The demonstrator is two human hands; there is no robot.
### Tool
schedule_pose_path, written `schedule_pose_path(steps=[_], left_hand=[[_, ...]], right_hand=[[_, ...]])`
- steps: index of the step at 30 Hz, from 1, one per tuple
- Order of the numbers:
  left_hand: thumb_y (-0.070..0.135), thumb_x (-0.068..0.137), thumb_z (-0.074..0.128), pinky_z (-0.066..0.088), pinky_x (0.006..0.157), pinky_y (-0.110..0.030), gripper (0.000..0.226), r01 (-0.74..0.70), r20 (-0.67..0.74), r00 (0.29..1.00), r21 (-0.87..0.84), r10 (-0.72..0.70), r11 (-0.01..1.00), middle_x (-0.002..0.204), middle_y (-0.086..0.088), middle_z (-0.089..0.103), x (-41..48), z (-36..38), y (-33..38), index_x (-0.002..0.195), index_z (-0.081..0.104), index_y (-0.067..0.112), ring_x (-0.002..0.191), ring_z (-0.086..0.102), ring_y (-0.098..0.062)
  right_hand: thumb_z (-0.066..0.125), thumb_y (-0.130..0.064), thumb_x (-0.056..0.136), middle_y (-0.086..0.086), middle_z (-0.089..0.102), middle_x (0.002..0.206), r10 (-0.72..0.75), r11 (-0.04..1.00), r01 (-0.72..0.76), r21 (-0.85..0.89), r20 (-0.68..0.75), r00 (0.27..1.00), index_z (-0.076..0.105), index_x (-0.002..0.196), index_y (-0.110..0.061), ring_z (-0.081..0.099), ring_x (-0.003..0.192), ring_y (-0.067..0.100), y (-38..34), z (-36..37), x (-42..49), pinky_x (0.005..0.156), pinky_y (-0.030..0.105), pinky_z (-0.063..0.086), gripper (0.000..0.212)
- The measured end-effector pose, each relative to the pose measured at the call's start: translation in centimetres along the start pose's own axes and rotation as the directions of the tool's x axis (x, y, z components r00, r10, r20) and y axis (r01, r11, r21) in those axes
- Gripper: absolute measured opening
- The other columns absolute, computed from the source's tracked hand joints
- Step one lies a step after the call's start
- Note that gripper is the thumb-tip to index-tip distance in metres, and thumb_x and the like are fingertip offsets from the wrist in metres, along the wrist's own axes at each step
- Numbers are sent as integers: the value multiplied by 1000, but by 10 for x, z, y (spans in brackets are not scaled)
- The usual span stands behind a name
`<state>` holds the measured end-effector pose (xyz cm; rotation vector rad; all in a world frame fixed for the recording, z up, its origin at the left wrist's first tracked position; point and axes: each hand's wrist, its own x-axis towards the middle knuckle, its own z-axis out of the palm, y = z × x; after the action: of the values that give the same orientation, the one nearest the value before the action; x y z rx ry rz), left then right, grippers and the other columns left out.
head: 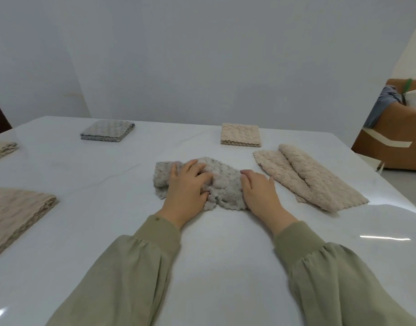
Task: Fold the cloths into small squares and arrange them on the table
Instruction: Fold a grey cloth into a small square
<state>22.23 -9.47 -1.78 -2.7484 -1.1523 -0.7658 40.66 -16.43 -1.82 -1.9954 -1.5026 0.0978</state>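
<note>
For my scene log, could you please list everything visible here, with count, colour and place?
crumpled cloth: one, grey, table centre, under both hands.
loose cloth: one, beige, right of the hands.
grey folded square: one, far left.
beige folded square: one, far, right of centre.
beige folded cloths: two, left edge, one near, one far.
table: one, white, glossy.
cardboard box: one, brown, beyond the table's right side.
left hand: one, flat on the crumpled cloth.
right hand: one, fingers straight, at that cloth's right end.
sleeves: two, olive green.
</note>
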Motion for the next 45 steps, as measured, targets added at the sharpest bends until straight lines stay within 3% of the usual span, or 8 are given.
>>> schedule_pose_path(steps=[3,6,10,13,25,30,37,45], left_hand=[[1,65,68,31,98,-59,38,259,-144,957,32,-252,965,115,-11,58,-7,-8,-20,101,69,14,115,48,-36],[-4,69,60,36,96,-52,43,316,-193,925,-84,-326,945,116,-11,58,-18,-16,-36,107,69,13,111,47,-34],[21,89,59,34,107,-37,36,140,9,990,-242,-142,960,128,-1,55,-38,-26,-35,124,59,14,124,42,-21],[44,90,58,24,111,-29,59,144,254,962,-171,-98,975,145,4,38,-47,-28,-36,141,42,20,135,29,-13],[-9,79,48,41,88,-27,48,125,114,988,-231,-100,965,113,-7,61,-52,-43,-41,120,61,11,107,54,-25],[3,82,58,49,73,-22,20,372,-46,862,-619,-504,692,93,-1,67,-28,-92,-35,93,67,16,84,62,-16],[2,87,61,55,54,-23,11,245,-32,858,-851,-513,464,65,-7,59,7,-178,-13,93,67,9,46,56,-10],[20,90,64,49,76,-42,18,336,236,766,-940,-598,59,87,-16,56,34,-189,-30,100,67,5,79,52,-28]], right_hand=[[32,-29,100,2,52,71,-103,984,107,-143,36,994,51,69,-12,47,78,24,-10,3,-12,98,47,33,40],[37,-29,98,4,47,58,-209,969,200,-143,-53,976,47,61,-7,43,63,24,-16,0,-20,69,36,34,45],[42,-37,96,2,64,94,-242,966,245,-82,46,969,66,97,-16,52,91,21,-22,2,-31,87,38,39,32],[45,-55,90,-3,51,130,-217,934,273,-233,238,947,52,130,-23,41,122,20,-19,6,-33,107,42,28,52],[52,-2,83,3,63,79,-6,993,11,119,-37,999,66,86,-8,53,77,21,-34,-18,-37,63,28,36,15],[63,-9,80,-2,29,49,126,873,-47,485,-132,983,36,52,-15,26,47,10,-72,-53,-18,43,18,17,39],[66,-23,85,7,43,63,126,697,62,714,-207,970,57,72,-4,42,57,16,-117,-121,11,52,22,34,25],[70,-23,84,7,49,58,147,604,52,795,-175,974,60,75,-6,46,46,15,-134,-154,31,47,22,37,21]])
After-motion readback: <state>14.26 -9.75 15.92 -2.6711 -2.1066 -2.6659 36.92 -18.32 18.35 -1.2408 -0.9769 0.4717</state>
